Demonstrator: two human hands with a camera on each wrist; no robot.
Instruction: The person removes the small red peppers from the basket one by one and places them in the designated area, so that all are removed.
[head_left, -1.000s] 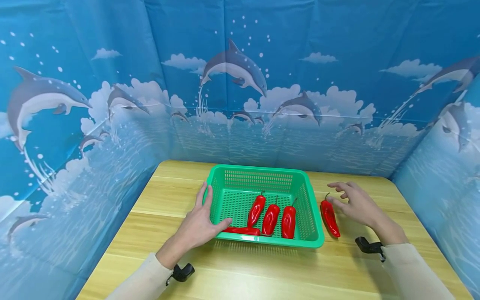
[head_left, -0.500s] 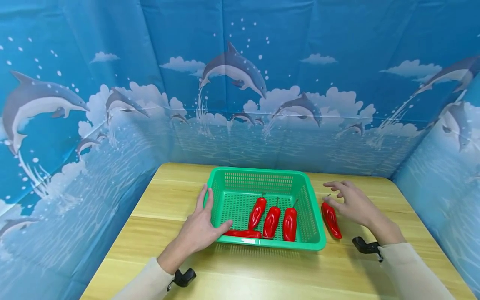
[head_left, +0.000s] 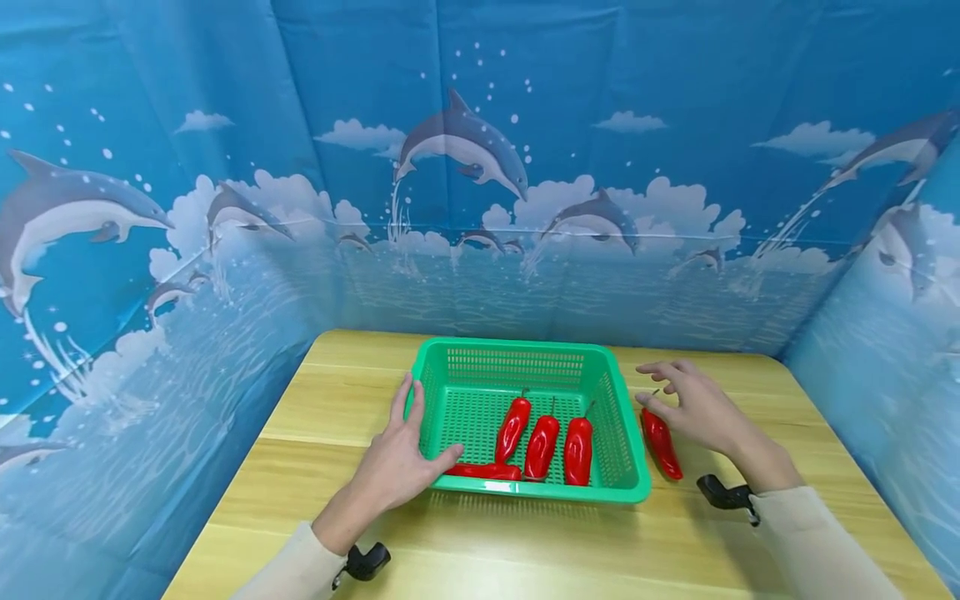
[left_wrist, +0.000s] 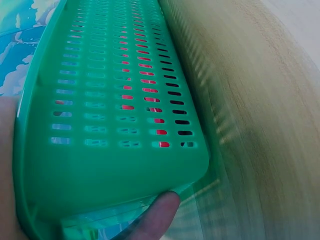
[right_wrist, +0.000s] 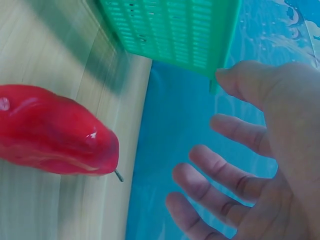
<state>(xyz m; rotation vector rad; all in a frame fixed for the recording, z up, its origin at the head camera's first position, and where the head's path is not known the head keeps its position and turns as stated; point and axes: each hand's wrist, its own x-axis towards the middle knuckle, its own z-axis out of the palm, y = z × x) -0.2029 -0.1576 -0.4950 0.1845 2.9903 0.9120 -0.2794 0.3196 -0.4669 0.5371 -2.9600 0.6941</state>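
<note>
Before a blue dolphin-print sheet, the wood-grain table bears a slotted green basket holding four glossy red peppers; the loose pepper lies lengthwise right of it, stem away from me. In the left wrist view, my left fingers grip the basket's corner; in the right, my right fingers spread empty near the stem.

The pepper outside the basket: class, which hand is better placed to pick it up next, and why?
Probably the right hand: it hovers by the pepper, holding nothing, while the left hand holds the basket at the opposite side.
</note>
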